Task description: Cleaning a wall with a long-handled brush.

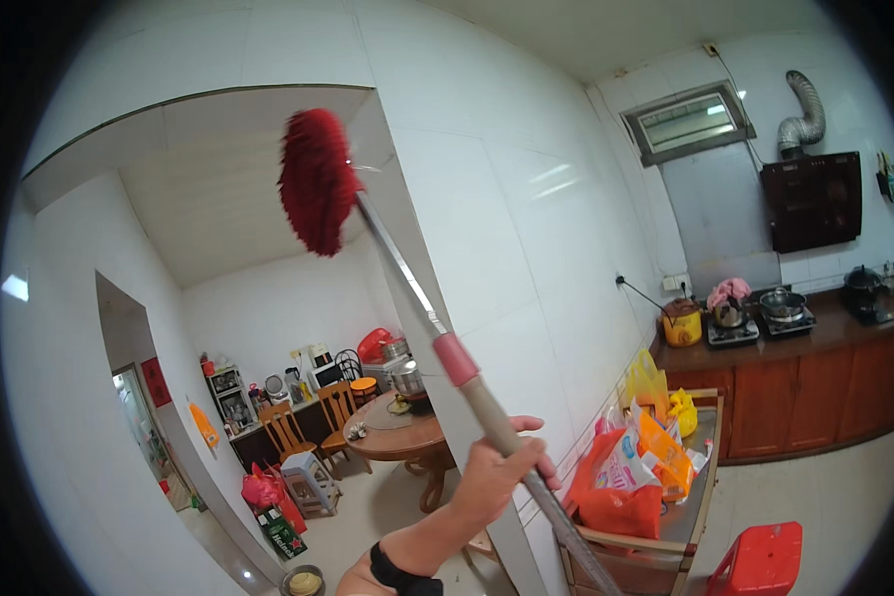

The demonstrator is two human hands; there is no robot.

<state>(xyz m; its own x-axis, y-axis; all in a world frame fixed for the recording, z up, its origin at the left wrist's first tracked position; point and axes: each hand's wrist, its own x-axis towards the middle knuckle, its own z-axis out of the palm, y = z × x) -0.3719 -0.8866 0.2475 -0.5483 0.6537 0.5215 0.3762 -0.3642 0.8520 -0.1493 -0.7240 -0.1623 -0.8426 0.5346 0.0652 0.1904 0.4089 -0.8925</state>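
Note:
My left hand (503,465), with a black band on its wrist, is closed around the beige lower part of a long mop or duster handle (492,410). The handle slants up to the left, through a pink-red collar (457,357) and a metal rod (402,268). At its top end a fluffy red mop or duster head (316,182) is raised in front of a wide wall opening. Whether it touches the wall edge cannot be told. The handle's lower end leaves the view at the bottom, and my right hand is out of view.
A wood-framed table (693,514) with plastic bags (626,477) stands at right, near a red stool (767,559). Behind are a counter (782,357) with stoves and a range hood (812,201). Through the opening are a round table (387,443), chairs (287,432) and stacked stools (311,484).

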